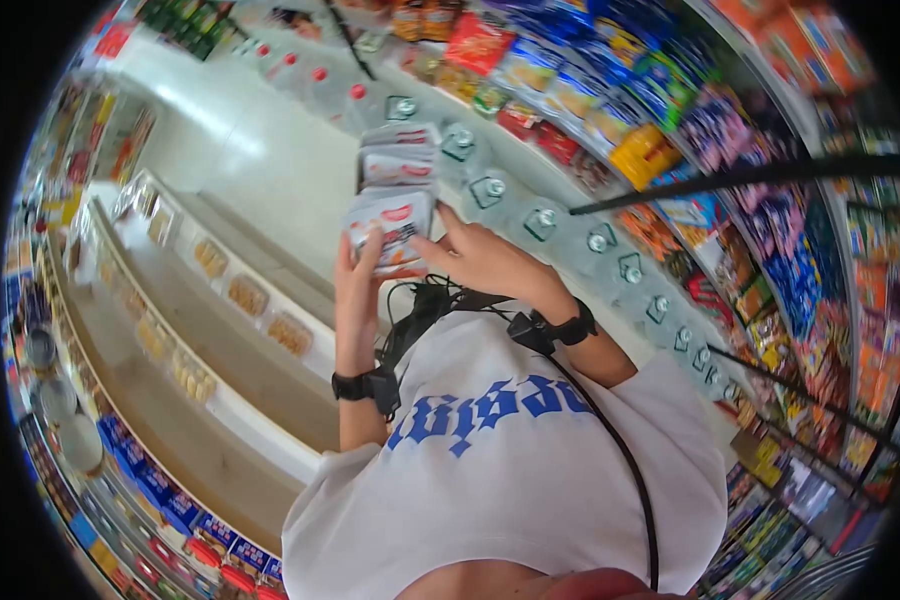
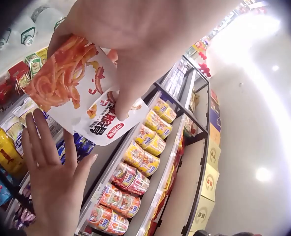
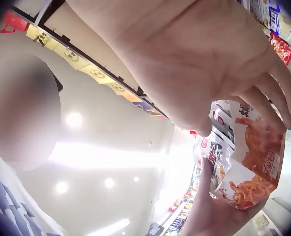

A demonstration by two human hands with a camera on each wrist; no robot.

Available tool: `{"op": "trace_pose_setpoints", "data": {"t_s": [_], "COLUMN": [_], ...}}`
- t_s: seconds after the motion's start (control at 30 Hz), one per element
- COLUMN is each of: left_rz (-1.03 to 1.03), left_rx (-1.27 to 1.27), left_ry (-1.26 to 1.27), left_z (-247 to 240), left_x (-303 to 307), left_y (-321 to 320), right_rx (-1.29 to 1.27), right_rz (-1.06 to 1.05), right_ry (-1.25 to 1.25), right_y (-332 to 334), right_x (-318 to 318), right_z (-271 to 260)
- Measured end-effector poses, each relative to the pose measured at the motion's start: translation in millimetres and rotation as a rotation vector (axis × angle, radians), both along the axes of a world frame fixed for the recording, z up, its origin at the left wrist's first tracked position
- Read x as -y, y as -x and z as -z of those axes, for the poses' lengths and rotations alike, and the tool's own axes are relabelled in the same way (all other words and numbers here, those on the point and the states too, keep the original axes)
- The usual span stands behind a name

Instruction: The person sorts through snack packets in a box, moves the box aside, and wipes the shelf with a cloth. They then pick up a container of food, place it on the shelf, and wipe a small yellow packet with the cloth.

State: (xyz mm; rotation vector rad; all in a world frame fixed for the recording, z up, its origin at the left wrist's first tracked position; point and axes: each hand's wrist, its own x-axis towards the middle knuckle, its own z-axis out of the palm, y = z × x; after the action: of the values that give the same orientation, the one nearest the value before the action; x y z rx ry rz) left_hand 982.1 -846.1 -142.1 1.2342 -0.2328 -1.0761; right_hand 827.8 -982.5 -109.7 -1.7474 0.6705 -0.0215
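Observation:
Several white snack packets [image 1: 395,218] stand in a row, the nearest with red print and orange noodle-like pictures. My left hand [image 1: 356,290] grips the near end of the row, its thumb over the front in the left wrist view, where the packet [image 2: 71,83] is seen close up. At the right side is my right hand [image 1: 490,262], fingers extended and fairly straight. In the left wrist view the right hand [image 2: 57,182] is spread beside the packet. Its fingers lie along the packet side [image 3: 258,147] in the right wrist view; whether they press is unclear.
Large clear bottles [image 1: 488,190] stand in a line on a white surface, with shelves of colourful snack bags [image 1: 640,155] behind. Tiered shelves [image 1: 240,400] with small food tubs run along the left. Cup noodles [image 2: 135,155] fill another shelf. A black bar [image 1: 740,185] crosses the right side.

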Motion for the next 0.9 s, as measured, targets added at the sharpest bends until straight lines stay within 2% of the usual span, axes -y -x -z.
{"op": "trace_pose_setpoints", "data": {"t_s": [0.17, 0.27, 0.3, 0.4, 0.47, 0.67, 0.73, 0.77, 0.83, 0.9], "left_rz": [-0.008, 0.007, 0.0, 0.021, -0.018, 0.082, 0.109, 0.093, 0.09, 0.103], "left_rx": [0.066, 0.043, 0.046, 0.066, 0.121, 0.201, 0.244, 0.261, 0.249, 0.16], "left_ry": [0.004, -0.002, 0.012, 0.034, 0.06, 0.058, 0.017, 0.013, -0.046, -0.084], "left_z": [-14, -2, 2, 5, 9, 1, -4, 9, 7, -4], "left_x": [14, 30, 40, 76, 108, 183, 198, 204, 215, 231], "left_y": [-93, -141, -155, -186, -202, -265, -279, -291, -306, -322], "right_rx": [0.025, -0.085, -0.125, -0.004, 0.062, 0.252, 0.3, 0.325, 0.372, 0.449], "right_rz": [0.107, 0.128, 0.13, 0.169, 0.221, 0.3, 0.335, 0.355, 0.399, 0.424], "right_ry": [-0.014, -0.123, -0.236, -0.581, -0.59, -0.755, -0.872, -0.923, -1.057, -1.137], "right_y": [-97, -138, -152, -191, -215, -276, -300, -313, -332, -353], "right_x": [-1, 12, 19, 47, 73, 138, 156, 162, 174, 180], "right_z": [11, 33, 36, 40, 40, 37, 43, 45, 43, 73]}}
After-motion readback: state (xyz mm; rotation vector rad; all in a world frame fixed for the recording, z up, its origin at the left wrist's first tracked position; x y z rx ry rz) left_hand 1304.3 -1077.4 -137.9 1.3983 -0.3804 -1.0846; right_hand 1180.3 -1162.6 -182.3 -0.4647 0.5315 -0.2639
